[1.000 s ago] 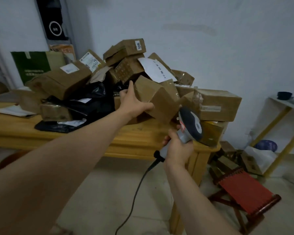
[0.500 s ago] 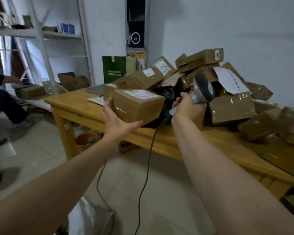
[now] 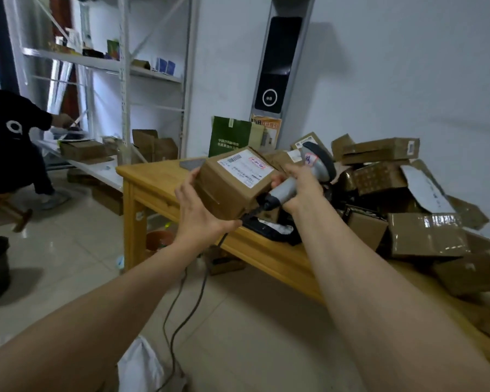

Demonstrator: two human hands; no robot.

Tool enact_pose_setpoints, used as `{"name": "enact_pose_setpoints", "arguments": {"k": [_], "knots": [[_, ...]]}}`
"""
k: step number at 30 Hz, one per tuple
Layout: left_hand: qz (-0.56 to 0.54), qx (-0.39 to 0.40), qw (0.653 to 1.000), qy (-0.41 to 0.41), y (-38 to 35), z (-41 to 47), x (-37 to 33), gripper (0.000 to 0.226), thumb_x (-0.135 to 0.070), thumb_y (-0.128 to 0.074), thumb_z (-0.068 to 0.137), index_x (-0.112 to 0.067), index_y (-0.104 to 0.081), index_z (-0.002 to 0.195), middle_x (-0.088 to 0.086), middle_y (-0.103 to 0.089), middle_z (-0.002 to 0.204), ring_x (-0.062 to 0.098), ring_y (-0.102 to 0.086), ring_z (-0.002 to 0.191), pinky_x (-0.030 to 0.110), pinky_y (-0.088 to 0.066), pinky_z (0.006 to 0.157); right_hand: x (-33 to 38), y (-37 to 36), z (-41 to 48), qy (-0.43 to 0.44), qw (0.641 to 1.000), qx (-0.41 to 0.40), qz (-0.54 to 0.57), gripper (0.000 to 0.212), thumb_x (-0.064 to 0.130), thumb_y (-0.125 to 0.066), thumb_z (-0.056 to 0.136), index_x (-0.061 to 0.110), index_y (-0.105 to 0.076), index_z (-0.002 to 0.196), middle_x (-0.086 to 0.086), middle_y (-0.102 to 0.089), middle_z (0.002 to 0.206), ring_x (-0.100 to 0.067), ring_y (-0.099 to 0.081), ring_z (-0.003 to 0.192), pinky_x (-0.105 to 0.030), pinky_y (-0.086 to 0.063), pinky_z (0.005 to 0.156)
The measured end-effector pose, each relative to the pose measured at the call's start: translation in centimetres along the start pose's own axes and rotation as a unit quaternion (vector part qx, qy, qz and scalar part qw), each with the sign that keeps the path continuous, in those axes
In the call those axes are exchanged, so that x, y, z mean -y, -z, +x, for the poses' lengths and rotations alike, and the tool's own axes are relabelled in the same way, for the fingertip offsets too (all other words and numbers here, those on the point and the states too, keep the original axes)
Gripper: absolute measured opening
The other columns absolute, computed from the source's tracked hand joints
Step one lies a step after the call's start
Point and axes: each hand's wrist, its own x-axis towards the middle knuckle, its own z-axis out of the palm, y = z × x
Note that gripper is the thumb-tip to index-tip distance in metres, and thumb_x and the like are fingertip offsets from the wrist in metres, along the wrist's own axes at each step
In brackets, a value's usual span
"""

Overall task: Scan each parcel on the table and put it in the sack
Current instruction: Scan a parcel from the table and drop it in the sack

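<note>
Above table (image 3: 156, 179), parcel (image 3: 232, 185), scanner (image 3: 309, 171) alongside

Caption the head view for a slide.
Left hand holds a labelled parcel while right hand grips a corded scanner beside it, before a table heaped with parcels.

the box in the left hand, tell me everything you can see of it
The box is brown cardboard, roughly cube-shaped, a little creased. A white shipping label with a barcode and a red mark covers its top face. It is held in the air, tilted, label up. The left hand grips its near lower side; the right hand, holding the scanner, sits at its right edge.
</note>
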Motion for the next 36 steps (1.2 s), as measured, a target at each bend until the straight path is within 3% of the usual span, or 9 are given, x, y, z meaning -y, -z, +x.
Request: {"name": "enact_pose_setpoints", "arguments": {"k": [7,10,12,15,20,24,27,31,36], "knots": [[-0.003,0.052,0.998,0.019,1.0,-3.2,2.0,0.125,-0.022,-0.093,0.055,-0.025,-0.007,0.145,-0.002,-0.017,0.144,0.003,-0.017,0.126,0.027,-0.021,0.111,-5.9,3.8,-0.7,-0.029,0.997,0.033,-0.069,0.063,0.013,-0.084,0.066,0.009,-0.057,0.122,-0.016,-0.07,0.103,-0.034,-0.069,0.089,-0.043,-0.058,0.062],[-0.025,0.114,0.992,0.047,0.7,-4.5,2.3,0.115,-0.038,-0.09,0.055,-0.044,-0.005,0.132,-0.013,-0.015,0.134,0.011,-0.021,0.132,0.044,-0.027,0.115,-8.3,3.4,-1.7,-0.015,0.996,0.014,-0.088,0.057,0.002,-0.082,0.068,0.001,-0.056,0.118,-0.02,-0.07,0.1,-0.033,-0.069,0.085,-0.046,-0.059,0.07],[-0.09,0.129,0.981,0.109,1.1,-4.5,2.5,0.1,-0.059,-0.079,0.051,-0.045,-0.013,0.123,-0.009,-0.02,0.139,0.019,-0.028,0.134,0.047,-0.035,0.11,-9.6,3.3,-2.0,-0.012,0.996,0.006,-0.091,0.049,-0.006,-0.078,0.068,0.002,-0.056,0.111,-0.021,-0.068,0.099,-0.033,-0.068,0.084,-0.048,-0.058,0.072],[-0.262,0.101,0.921,0.27,1.7,-3.5,2.8,0.08,-0.075,-0.068,0.056,-0.034,-0.037,0.118,0.002,-0.041,0.136,0.021,-0.046,0.122,0.041,-0.045,0.097,-11.1,3.3,-2.1,-0.01,0.996,0.007,-0.09,0.039,-0.011,-0.075,0.068,0.014,-0.051,0.086,-0.018,-0.067,0.094,-0.034,-0.067,0.084,-0.053,-0.055,0.081],[-0.156,0.182,0.889,0.391,3.6,-3.5,6.7,0.059,-0.042,-0.074,0.079,-0.022,-0.041,0.124,0.011,-0.051,0.124,0.027,-0.056,0.111,0.047,-0.049,0.098,-12.8,3.1,-2.4,-0.009,0.99,0.055,-0.13,0.044,-0.003,-0.079,0.068,0.015,-0.058,0.103,-0.012,-0.07,0.103,-0.03,-0.069,0.089,-0.051,-0.056,0.082],[-0.215,0.11,0.882,0.404,6.1,-4.4,9.4,0.106,-0.034,-0.091,0.046,-0.017,-0.035,0.133,0.015,-0.056,0.126,0.029,-0.065,0.103,0.039,-0.058,0.076,-14.7,3.3,-3.7,0.015,0.967,0.061,-0.247,0.036,0.022,-0.077,0.078,0.021,-0.056,0.107,0.005,-0.064,0.089,-0.014,-0.062,0.08,-0.035,-0.054,0.08],[-0.195,0.054,0.891,0.405,7.7,-5.4,10.7,0.106,-0.016,-0.088,0.058,-0.013,-0.026,0.144,0.013,-0.055,0.125,0.024,-0.064,0.099,0.028,-0.056,0.065,-15.9,3.8,-5.5,-0.005,0.948,0.104,-0.301,0.014,0.024,-0.072,0.084,0.016,-0.061,0.087,-0.002,-0.063,0.072,-0.011,-0.057,0.058,-0.024,-0.05,0.056],[-0.098,0.081,0.909,0.397,10.6,-5.7,12.9,0.069,-0.013,-0.085,0.063,-0.007,-0.056,0.125,0.011,-0.065,0.116,0.021,-0.064,0.101,0.025,-0.053,0.071,-17.5,4.0,-7.3,-0.06,0.915,0.189,-0.35,0.015,0.02,-0.074,0.082,0.011,-0.061,0.081,-0.003,-0.054,0.057,-0.011,-0.048,0.044,-0.024,-0.043,0.043],[-0.011,0.057,0.908,0.415,14.3,-5.2,14.7,0.038,-0.017,-0.079,0.073,-0.008,-0.065,0.107,0.013,-0.067,0.108,0.025,-0.063,0.103,0.031,-0.054,0.081,-19.9,4.2,-8.7,-0.083,0.875,0.228,-0.418,0.014,0.008,-0.072,0.08,0.005,-0.062,0.089,-0.007,-0.052,0.06,-0.013,-0.044,0.044,-0.026,-0.04,0.044]]}}
